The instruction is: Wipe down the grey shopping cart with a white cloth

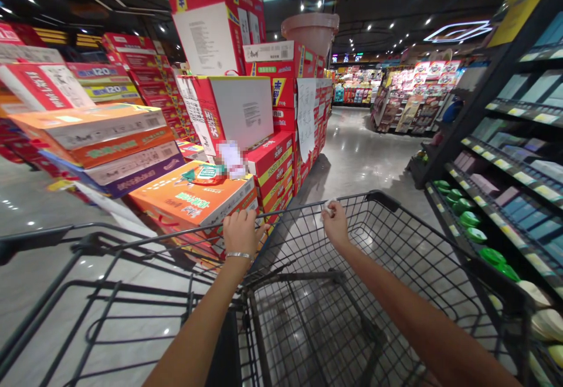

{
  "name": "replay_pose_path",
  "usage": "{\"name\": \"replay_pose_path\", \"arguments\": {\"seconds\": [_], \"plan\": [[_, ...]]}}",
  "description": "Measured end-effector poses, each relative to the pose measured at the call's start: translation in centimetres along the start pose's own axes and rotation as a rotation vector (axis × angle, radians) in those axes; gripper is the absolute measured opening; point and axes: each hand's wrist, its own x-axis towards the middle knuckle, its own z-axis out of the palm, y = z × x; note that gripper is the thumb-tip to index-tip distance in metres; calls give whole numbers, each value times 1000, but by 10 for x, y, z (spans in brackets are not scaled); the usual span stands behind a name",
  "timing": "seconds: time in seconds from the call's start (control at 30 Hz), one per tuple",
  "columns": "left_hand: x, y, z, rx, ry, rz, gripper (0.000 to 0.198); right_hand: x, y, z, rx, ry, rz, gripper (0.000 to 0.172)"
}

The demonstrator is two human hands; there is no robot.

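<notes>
I look down into a black wire shopping cart [387,211] with nothing in its basket. My left hand [240,231], a silver bracelet on its wrist, is closed over the cart's left rim beside an orange carton [189,196]. My right hand [335,223] reaches across the basket to the far rim, fingers curled around a small white crumpled thing that I cannot name. A second black cart frame [101,246] stands at the left.
Red and orange cartons [272,111] are piled high on the left and ahead. Dark shelves [497,158] with boxed goods and green items line the right side. A glossy aisle floor [356,152] runs forward between them toward distant displays.
</notes>
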Motion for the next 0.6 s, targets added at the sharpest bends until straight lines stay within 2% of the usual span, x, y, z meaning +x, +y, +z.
{"name": "replay_pose_path", "arguments": {"seconds": [0.13,0.23,0.33,0.43,0.53,0.6], "plan": [[0,-2,0,0,0,17,32,-1,-19,8,105,-77,37,15],[0,-4,-1,26,-7,24,33,0,-32,0,121,-193,24,13],[1,-5,-2,29,-5,12,31,2,-45,-12,-18,-215,-209,14],[1,-6,-3,18,4,0,28,3,-52,-17,-250,-277,-491,32],[0,-7,-1,36,3,6,30,6,-43,-16,-476,-396,-640,50],[0,-8,0,54,5,11,31,11,-30,-16,-571,-436,-685,55]]}}
